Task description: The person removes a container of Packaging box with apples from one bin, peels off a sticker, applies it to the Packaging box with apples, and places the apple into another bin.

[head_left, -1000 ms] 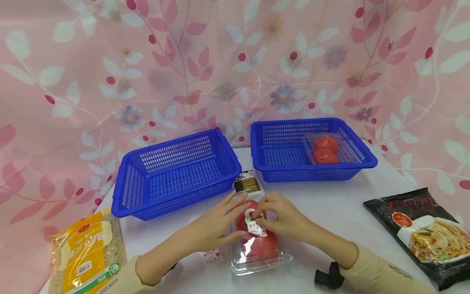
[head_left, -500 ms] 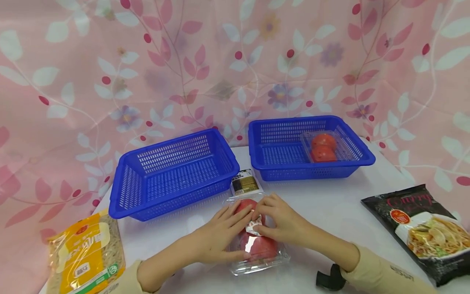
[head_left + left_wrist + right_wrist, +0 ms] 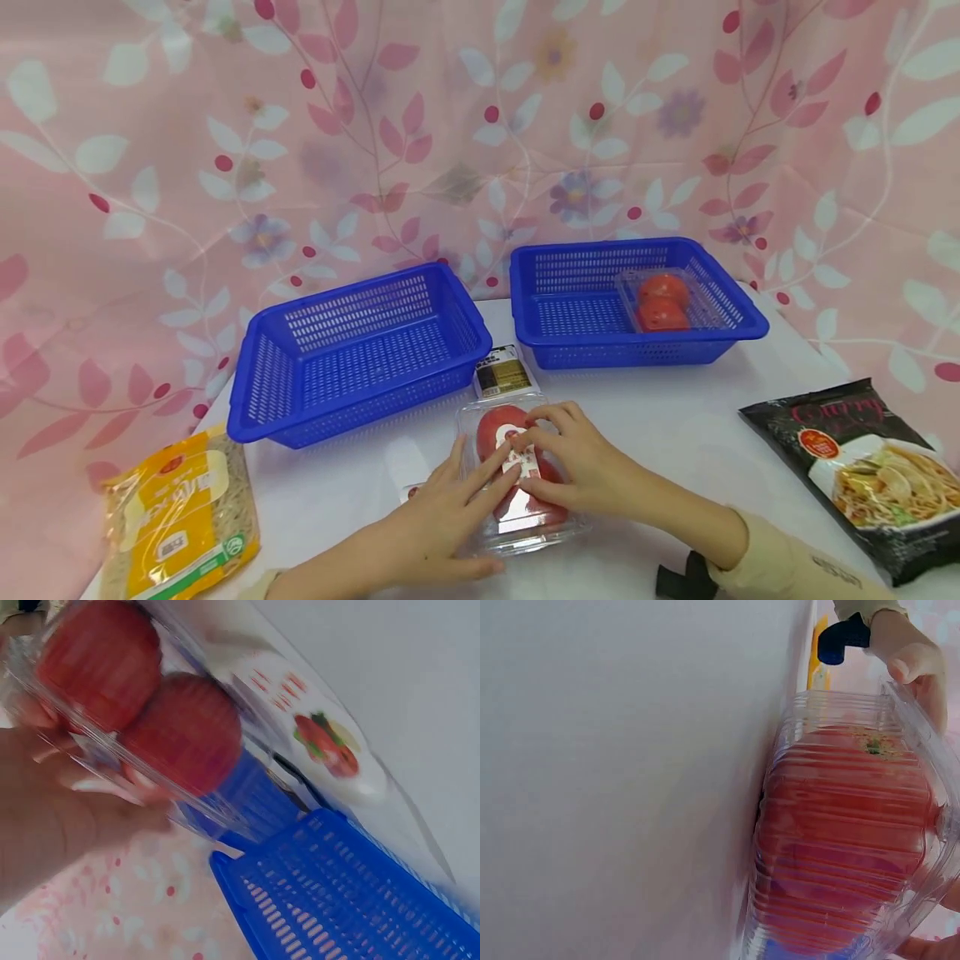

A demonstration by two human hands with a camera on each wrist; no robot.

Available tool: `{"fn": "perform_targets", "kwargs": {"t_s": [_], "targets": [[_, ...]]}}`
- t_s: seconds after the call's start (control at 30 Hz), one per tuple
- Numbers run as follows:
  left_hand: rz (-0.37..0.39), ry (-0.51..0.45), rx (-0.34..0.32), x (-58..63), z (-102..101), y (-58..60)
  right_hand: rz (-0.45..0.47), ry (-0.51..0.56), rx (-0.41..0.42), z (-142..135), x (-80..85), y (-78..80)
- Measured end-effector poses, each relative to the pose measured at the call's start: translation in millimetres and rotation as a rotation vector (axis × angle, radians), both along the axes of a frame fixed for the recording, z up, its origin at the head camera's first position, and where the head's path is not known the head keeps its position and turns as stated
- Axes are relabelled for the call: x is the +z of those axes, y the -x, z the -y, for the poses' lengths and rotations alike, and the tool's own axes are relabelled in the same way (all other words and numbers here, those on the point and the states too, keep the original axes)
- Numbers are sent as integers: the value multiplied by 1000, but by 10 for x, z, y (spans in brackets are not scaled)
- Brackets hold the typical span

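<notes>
A clear plastic clamshell box (image 3: 536,543) with red tomatoes (image 3: 497,421) lies on the white table. On its lid is a white label (image 3: 522,467) with red print. My left hand (image 3: 420,533) reaches in from the left, with extended fingers on the label and the thumb toward the box's near end. From the right, my right hand (image 3: 585,454) touches the lid with bent fingertips at the label's upper part and the thumb at its lower right. Beside the box, a printed sticker with a tomato picture (image 3: 328,745) lies on the table, partly hidden by my left hand.
Two blue baskets (image 3: 360,400) stand behind; the right basket (image 3: 622,354) holds another tomato box (image 3: 663,304). A flat pack with a dark label (image 3: 504,372) lies between them and the clamshell. A yellow bag (image 3: 176,508) is at left, a black noodle bag (image 3: 862,483) at right.
The label, held at an angle in my right fingers a second ago, now lies along the lid. My left hand has drawn down and toward me, its fingertips now on the label.
</notes>
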State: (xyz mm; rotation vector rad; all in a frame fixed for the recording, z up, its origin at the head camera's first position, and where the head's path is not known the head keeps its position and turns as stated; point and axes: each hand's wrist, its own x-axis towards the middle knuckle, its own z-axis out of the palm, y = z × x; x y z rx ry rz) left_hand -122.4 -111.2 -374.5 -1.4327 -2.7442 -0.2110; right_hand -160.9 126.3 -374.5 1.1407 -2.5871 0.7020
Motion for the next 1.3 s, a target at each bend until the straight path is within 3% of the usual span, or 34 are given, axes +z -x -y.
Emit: {"fn": "perform_targets", "kwargs": {"t_s": [0.2, 0.43, 0.57, 0.97, 1.3], "targets": [[104, 5, 135, 8, -84, -69, 16, -141, -64, -45, -2, -97], [193, -9, 202, -14, -183, -90, 201, -222, -89, -61, 13, -245], [227, -38, 232, -32, -211, -97, 245, -209, -117, -27, -3, -302], [262, -154, 247, -54, -261, -52, 228, -130, -152, 22, -24, -316], [193, -225, 263, 21, -305, -67, 194, -92, -181, 36, 31, -332]]}}
